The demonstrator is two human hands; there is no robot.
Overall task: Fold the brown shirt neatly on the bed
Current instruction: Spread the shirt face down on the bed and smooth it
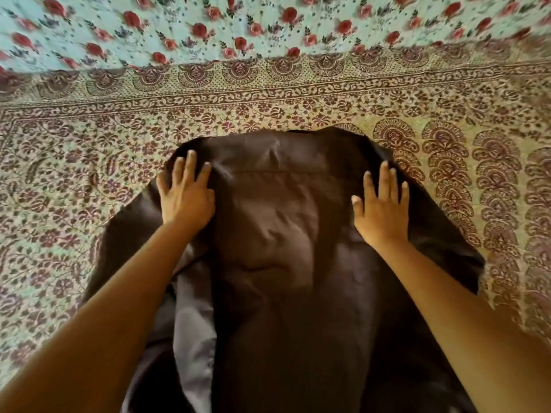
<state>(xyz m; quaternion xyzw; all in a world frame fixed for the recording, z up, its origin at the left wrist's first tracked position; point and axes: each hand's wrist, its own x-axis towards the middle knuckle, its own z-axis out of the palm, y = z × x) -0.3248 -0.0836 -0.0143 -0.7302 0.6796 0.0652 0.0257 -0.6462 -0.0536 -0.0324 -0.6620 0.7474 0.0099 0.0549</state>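
Note:
The brown shirt (283, 248) lies spread back-up on the bed, its shoulders at the far end and its body running toward me. My left hand (186, 192) rests flat on the shirt's left shoulder, fingers apart. On the right shoulder my right hand (383, 207) lies flat as well, fingers spread. Neither hand grips the cloth. Both short sleeves splay outward, the left one (125, 234) partly under my forearm. A lighter inner fold of fabric (193, 338) shows at the lower left.
The bed is covered by a beige sheet with a maroon floral print (89, 162) and a paisley border. Beyond it lies a pale blue cloth with red roses (238, 28) along the far side.

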